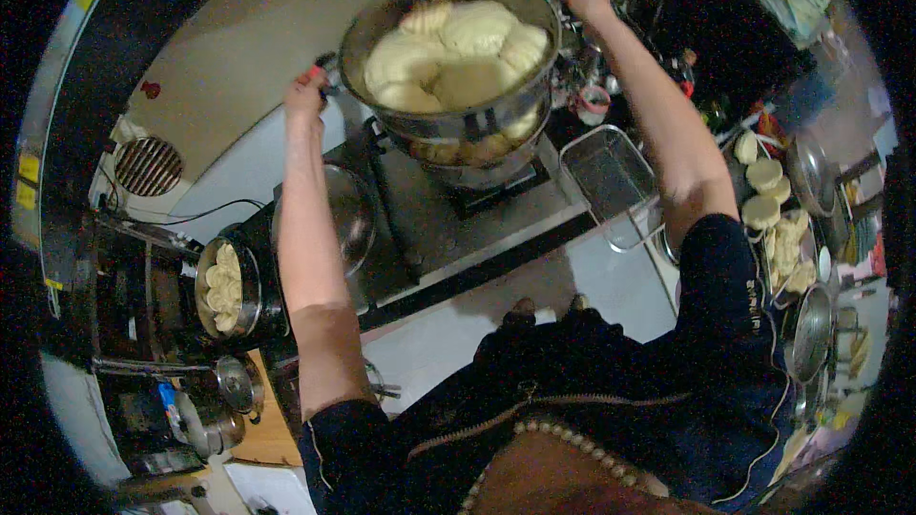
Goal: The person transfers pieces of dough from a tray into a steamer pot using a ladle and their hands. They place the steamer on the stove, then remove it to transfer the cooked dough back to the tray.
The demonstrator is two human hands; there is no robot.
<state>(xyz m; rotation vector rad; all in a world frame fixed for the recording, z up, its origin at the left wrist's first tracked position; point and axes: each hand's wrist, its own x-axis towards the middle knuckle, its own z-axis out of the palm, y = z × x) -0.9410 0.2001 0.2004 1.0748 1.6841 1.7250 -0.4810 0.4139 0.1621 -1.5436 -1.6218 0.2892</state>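
Observation:
A large metal steamer tier [379,104] is filled with puffed pale steamed buns [479,28]. My left hand [306,94] grips its left handle, with something pink between fingers and handle. On the far right side, my right hand [588,1] holds the other handle, also with a bit of pink at the fingers. Both arms are stretched out. Beneath the tier, a lower metal vessel [486,175] sits over the dark stove [444,243]. Pale rounded lumps show between the two; whether they lie in the lower vessel or are reflections, I cannot tell.
Right of the stove is a wire basket [608,175]. A round metal lid [351,222] lies behind my left forearm. Farther left stands a pot [250,300] of pale dough pieces. More buns [762,175] sit at right near metal lids [812,332]. Jars and bottles crowd the upper right.

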